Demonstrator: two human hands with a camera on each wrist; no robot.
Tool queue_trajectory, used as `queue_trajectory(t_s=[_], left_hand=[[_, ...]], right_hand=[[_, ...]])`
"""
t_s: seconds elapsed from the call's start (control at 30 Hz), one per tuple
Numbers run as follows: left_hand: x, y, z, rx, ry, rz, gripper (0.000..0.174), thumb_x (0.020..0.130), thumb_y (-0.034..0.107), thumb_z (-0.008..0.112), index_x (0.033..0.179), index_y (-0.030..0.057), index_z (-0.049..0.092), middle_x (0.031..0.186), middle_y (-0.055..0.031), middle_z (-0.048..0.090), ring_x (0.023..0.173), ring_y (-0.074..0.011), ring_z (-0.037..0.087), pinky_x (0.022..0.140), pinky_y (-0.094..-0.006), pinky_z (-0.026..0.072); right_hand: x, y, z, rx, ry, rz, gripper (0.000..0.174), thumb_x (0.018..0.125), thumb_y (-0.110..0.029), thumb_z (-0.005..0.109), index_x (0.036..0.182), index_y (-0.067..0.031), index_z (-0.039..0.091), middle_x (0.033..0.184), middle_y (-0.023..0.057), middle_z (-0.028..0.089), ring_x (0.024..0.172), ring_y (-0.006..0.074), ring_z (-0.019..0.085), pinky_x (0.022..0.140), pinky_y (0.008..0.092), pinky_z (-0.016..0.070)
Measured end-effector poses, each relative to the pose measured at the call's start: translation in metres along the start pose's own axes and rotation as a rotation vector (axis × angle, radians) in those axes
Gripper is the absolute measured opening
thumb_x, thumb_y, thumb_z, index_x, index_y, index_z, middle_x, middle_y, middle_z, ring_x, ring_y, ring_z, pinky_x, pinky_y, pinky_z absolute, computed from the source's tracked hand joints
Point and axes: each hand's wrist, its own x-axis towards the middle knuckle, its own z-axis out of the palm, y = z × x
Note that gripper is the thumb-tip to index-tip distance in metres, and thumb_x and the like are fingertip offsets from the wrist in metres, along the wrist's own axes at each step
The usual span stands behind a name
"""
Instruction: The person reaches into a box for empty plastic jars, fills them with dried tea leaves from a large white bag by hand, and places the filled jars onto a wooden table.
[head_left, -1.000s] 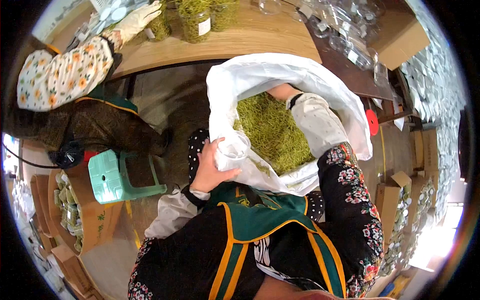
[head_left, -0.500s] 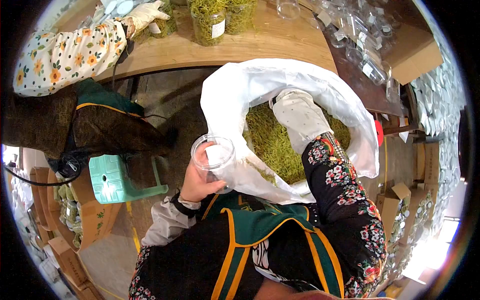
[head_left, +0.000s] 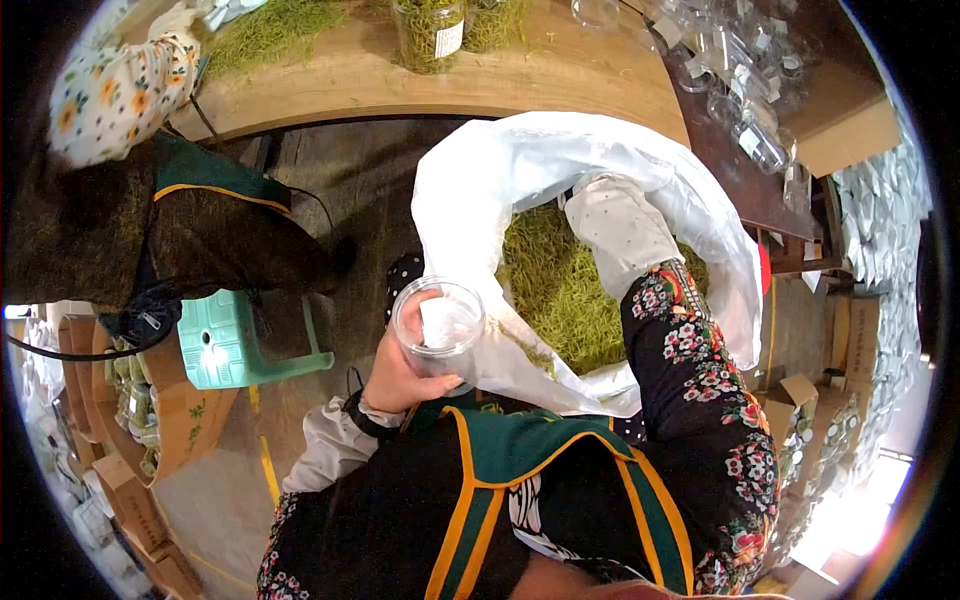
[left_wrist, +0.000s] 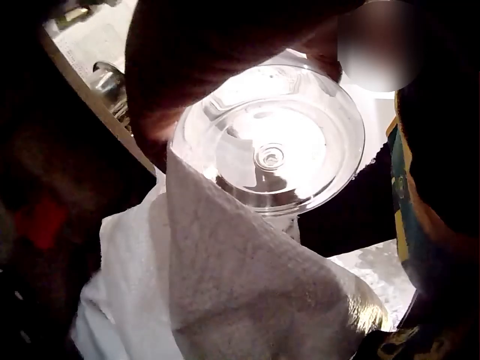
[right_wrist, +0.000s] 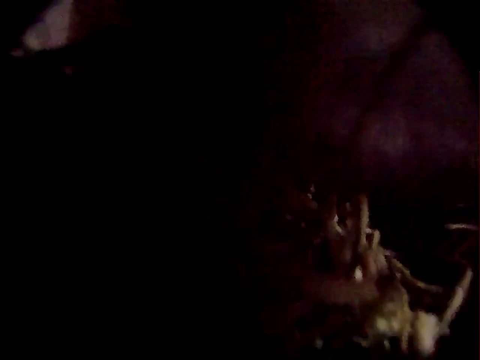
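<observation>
My left hand [head_left: 393, 368] grips a clear plastic jar [head_left: 462, 364], fingers around one side and thumb across the front. The jar's open mouth faces up and a white label shows through its wall. In the left wrist view the round base of the jar [left_wrist: 307, 161] shows, with the hand dark above it. Just right of the jar stands a large white sack [head_left: 450, 190], rolled open, holding dried yellow-green plant strands [head_left: 570, 305]. My right sleeve [head_left: 622, 225] reaches into the sack, and the hand beyond it is hidden. Some pale strands [right_wrist: 390, 319] show in the dark right wrist view.
Filled jars [head_left: 430, 35] and loose strands [head_left: 270, 35] lie on the wooden table [head_left: 560, 85]. Beside it, clear jars [head_left: 740, 90] are heaped near a cardboard box [head_left: 850, 140]. Another person's patterned sleeve [head_left: 125, 95] is at far left, above a green stool [head_left: 215, 345].
My left hand has lifted the jar away from the sack's rim, mouth up. My right hand has gone deeper into the sack, out of sight. The other person's arm has drawn back left.
</observation>
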Motion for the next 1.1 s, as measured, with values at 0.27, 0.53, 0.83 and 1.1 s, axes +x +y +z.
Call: queue_trajectory(t_s=[0.27, 0.53, 0.83, 1.1], left_hand=[[-0.005, 0.005, 0.008, -0.026, -0.012, 0.041, 0.104, 0.066, 0.021, 0.090, 0.150, -0.0007, 0.033, 0.143, -0.0115, 0.049, 0.135, -0.0227, 0.048, 0.113, -0.0387, 0.0366], [-0.017, 0.011, 0.011, 0.035, 0.007, 0.068, 0.105, 0.064, 0.022, 0.091, 0.150, -0.0006, 0.034, 0.142, -0.0116, 0.049, 0.134, -0.0232, 0.049, 0.113, -0.0388, 0.0369], [-0.022, 0.014, 0.018, 0.020, 0.017, 0.126, 0.103, 0.070, 0.024, 0.090, 0.150, -0.0015, 0.030, 0.143, -0.0152, 0.048, 0.134, -0.0252, 0.049, 0.114, -0.0412, 0.0370], [-0.017, 0.003, 0.025, -0.013, 0.024, 0.116, 0.098, 0.071, 0.016, 0.088, 0.150, -0.0003, 0.031, 0.146, -0.0161, 0.044, 0.135, -0.0259, 0.046, 0.114, -0.0404, 0.0351]], right_hand=[[-0.014, -0.009, -0.012, 0.021, -0.035, -0.028, 0.075, 0.091, -0.056, 0.066, 0.147, -0.0085, 0.051, 0.156, 0.0153, 0.045, 0.146, 0.0343, 0.038, 0.119, 0.0437, 0.0317], [-0.035, -0.017, -0.029, 0.074, -0.097, -0.065, 0.077, 0.090, -0.057, 0.066, 0.147, -0.0083, 0.050, 0.157, 0.0157, 0.044, 0.146, 0.0343, 0.038, 0.119, 0.0438, 0.0321], [-0.134, -0.035, -0.065, 0.141, -0.548, 0.375, 0.106, 0.086, -0.082, 0.051, 0.145, 0.0061, 0.048, 0.149, 0.0290, 0.048, 0.140, 0.0416, 0.044, 0.118, 0.0451, 0.0341], [-0.291, -0.072, -0.075, 0.021, 0.024, 0.430, 0.074, 0.092, -0.066, 0.059, 0.102, 0.0076, 0.062, 0.103, 0.0260, 0.060, 0.108, 0.0394, 0.055, 0.102, 0.0507, 0.0416]])
